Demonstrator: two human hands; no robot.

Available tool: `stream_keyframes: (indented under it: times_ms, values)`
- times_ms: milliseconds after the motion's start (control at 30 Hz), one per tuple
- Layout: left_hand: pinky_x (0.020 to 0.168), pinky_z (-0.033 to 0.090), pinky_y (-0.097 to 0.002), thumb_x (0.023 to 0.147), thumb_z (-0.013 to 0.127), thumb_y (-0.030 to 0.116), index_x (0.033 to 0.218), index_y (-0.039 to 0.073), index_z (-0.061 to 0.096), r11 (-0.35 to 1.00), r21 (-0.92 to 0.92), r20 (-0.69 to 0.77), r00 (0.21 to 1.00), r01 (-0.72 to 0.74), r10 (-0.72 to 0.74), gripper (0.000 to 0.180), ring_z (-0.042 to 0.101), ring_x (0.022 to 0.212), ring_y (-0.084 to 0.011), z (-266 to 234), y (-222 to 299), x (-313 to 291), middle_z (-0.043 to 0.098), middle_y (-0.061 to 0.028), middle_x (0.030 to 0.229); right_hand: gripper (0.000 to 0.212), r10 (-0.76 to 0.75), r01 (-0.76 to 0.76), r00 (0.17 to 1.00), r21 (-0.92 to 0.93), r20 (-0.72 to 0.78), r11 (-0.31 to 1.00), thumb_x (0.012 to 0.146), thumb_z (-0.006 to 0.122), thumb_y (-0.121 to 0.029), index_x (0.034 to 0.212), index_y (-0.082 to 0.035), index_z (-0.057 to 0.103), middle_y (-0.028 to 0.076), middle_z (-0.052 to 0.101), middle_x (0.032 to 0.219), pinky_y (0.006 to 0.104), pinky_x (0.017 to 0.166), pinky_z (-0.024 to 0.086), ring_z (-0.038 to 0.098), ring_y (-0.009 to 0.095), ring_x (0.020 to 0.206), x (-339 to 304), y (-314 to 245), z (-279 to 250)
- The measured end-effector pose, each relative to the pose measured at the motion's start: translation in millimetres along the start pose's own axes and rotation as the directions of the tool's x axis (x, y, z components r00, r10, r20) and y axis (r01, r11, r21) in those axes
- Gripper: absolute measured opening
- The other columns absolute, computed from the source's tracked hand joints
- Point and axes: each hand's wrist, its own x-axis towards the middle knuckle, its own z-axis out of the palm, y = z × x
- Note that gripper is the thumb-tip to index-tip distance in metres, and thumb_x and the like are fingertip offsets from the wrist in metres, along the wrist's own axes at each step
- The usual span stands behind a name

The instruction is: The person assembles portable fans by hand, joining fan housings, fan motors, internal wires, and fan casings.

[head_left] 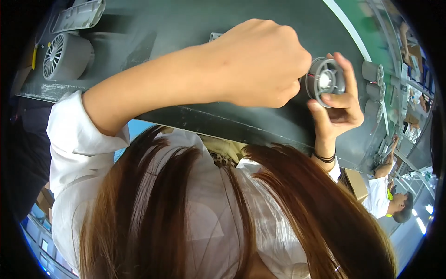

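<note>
My right hand (341, 100) grips a round grey fan housing (320, 76) between thumb and fingers. The housing is tilted so that its spoked open end and bright metal hub show. A bit of red shows on its left side. My left hand (272, 65) is closed in a fist right beside the housing, back of the hand up. Its fingertips are hidden, so I cannot tell what they hold or whether they touch the housing. Behind the left wrist, a small light-grey part (215, 36) peeks out on the dark table (186, 28).
At the far left lies a large grey cylinder (67, 58) with a spoked grille, below a curved grey shell (79, 16). Several smaller grey cylinders (373, 73) line the table's right side. A co-worker (383, 200) in a white top is at the right. The table's near edge runs below my hands.
</note>
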Motion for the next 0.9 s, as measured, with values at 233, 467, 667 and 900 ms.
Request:
stream_keyframes:
  times_ms: [233, 467, 667, 900]
  values:
    - [0.049, 0.045, -0.0422, 0.060, 0.058, 0.004, 0.064, -0.004, 0.053, 1.000, -0.009, -0.125, 0.992, -0.022, 0.021, 0.010, 0.054, 0.053, -0.0351, 4.7, 9.5, -9.4, 0.055, -0.0187, 0.063, 0.055, 0.013, -0.014, 1.000, -0.068, -0.015, 0.998, 0.057, 0.088, -0.008, 0.100, 0.008, 0.057, 0.032, 0.057, 0.115, 0.0434, 0.094, 0.046, 0.057, 0.036, 0.112, 0.5, -4.7, 5.2]
    - [0.046, 0.046, -0.0343, 0.051, 0.057, 0.003, 0.062, -0.002, 0.048, 0.962, 0.170, -0.308, 0.915, -0.215, 0.259, 0.014, 0.051, 0.049, -0.0267, 15.4, 9.9, -11.9, 0.058, -0.0197, 0.079, 0.085, -0.109, 0.133, 0.989, -0.295, 0.099, 0.946, 0.061, 0.088, -0.014, 0.128, 0.009, 0.042, 0.033, 0.045, 0.130, 0.0462, 0.097, 0.046, 0.053, 0.039, 0.118, -2.9, -7.9, -5.6]
    - [0.042, 0.044, -0.0319, 0.045, 0.051, 0.005, 0.057, -0.004, 0.041, 0.925, 0.217, -0.412, 0.830, -0.311, 0.376, 0.019, 0.051, 0.048, -0.0267, 16.6, 11.4, -8.8, 0.058, -0.0303, 0.084, 0.081, -0.133, 0.123, 0.991, -0.271, -0.018, 0.955, 0.064, 0.088, -0.019, 0.130, -0.005, 0.043, 0.032, 0.033, 0.139, 0.0461, 0.096, 0.047, 0.055, 0.039, 0.115, -12.0, -13.7, -2.6]
    - [0.041, 0.044, -0.0315, 0.048, 0.051, 0.004, 0.055, -0.003, 0.038, 0.930, 0.156, -0.375, 0.851, -0.333, 0.368, 0.016, 0.052, 0.048, -0.0266, 9.7, 12.9, -5.3, 0.060, -0.0326, 0.084, 0.078, -0.153, 0.147, 0.988, -0.326, 0.008, 0.934, 0.066, 0.086, -0.020, 0.128, -0.003, 0.043, 0.034, 0.034, 0.138, 0.0481, 0.093, 0.049, 0.056, 0.040, 0.114, -14.4, -18.7, -5.7]
